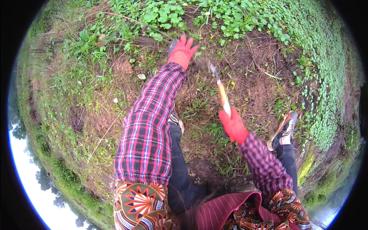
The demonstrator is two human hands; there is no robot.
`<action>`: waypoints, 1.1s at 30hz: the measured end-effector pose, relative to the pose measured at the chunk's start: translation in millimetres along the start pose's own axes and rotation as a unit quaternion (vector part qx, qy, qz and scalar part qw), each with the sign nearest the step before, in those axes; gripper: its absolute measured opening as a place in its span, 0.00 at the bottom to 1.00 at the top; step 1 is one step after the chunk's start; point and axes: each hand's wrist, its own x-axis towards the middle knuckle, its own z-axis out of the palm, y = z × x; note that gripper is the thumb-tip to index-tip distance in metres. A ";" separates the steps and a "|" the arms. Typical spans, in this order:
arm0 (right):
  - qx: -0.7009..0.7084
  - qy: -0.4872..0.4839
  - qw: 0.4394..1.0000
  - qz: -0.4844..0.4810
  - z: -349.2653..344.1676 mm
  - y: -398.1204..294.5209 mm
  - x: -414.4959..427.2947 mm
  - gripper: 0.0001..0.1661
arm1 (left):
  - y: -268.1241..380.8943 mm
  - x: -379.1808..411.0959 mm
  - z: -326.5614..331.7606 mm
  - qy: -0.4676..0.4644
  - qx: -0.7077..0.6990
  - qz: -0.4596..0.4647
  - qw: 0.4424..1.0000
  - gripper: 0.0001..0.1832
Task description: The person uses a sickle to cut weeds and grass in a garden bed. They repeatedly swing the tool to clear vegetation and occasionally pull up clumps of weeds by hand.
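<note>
My left hand, in a red glove with dark fingertips, is stretched forward over the soil at the edge of the weeds. Its fingers are spread, and nothing shows in its grasp; the palm is hidden. A long thin stem runs down to its thumb side. In a red glove too, my right hand grips a hand sickle by its orange-and-white handle. The tool's curved metal end points towards my left hand and is blurred, so its tip is unclear.
Leafy green weeds grow thickly ahead and along the right. Cut or dry stems lie on the reddish-brown soil. My left shoe and right shoe stand apart on the ground.
</note>
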 end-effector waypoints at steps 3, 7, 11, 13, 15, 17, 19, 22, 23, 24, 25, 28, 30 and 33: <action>0.064 -0.018 0.997 -0.026 -2.2 18.3 -24.0 0.25 | 2.1 2.4 13.5 -0.047 -0.018 0.001 0.999 0.11; 0.208 0.041 0.976 -0.047 -23.8 -20.8 1.1 0.23 | -18.9 -5.4 8.6 -0.189 -0.024 -0.039 0.981 0.09; 0.065 0.050 0.986 -0.143 -45.6 -87.6 86.4 0.32 | -27.2 -16.7 -5.2 -0.137 -0.010 -0.023 0.990 0.11; 0.042 -0.016 0.995 -0.087 -42.2 -143.1 92.7 0.35 | -25.7 -24.3 -5.4 -0.139 -0.006 -0.028 0.990 0.11; -0.024 0.040 0.991 -0.122 -32.0 -141.7 116.3 0.35 | -22.4 -19.8 -10.0 -0.135 -0.010 -0.031 0.990 0.11; -0.014 0.052 0.994 -0.099 -21.1 -127.5 119.5 0.34 | -23.3 -19.2 -12.0 -0.137 -0.017 -0.036 0.990 0.11; 0.022 0.032 0.997 -0.063 -5.0 -93.9 82.9 0.30 | -35.1 -37.1 -4.5 -0.151 -0.028 -0.057 0.987 0.11; -0.190 0.055 0.948 -0.248 -0.5 19.4 54.6 0.27 | -45.5 -53.3 -5.0 -0.167 -0.053 -0.085 0.981 0.09; -0.110 0.042 0.982 -0.149 3.0 29.5 29.2 0.27 | -49.2 -70.0 -1.6 -0.152 -0.057 -0.087 0.983 0.09; -0.029 0.028 0.998 -0.048 0.4 29.0 10.3 0.27 | -50.6 -87.1 2.8 -0.136 -0.061 -0.089 0.985 0.09; -0.024 0.033 0.998 -0.055 -4.9 21.7 5.7 0.26 | -48.3 -94.8 1.6 -0.119 -0.067 -0.087 0.987 0.09; 0.028 0.066 0.995 -0.076 -17.3 -17.1 19.9 0.24 | -37.0 -90.7 -4.3 -0.129 -0.083 -0.094 0.984 0.13; 0.069 0.037 0.991 -0.108 -24.8 -75.9 42.0 0.22 | -43.3 -95.7 2.8 -0.076 -0.091 -0.088 0.989 0.28; 0.042 0.020 0.996 -0.074 -38.5 -135.1 78.4 0.33 | -30.1 -59.3 -32.2 -0.086 -0.108 -0.124 0.983 0.31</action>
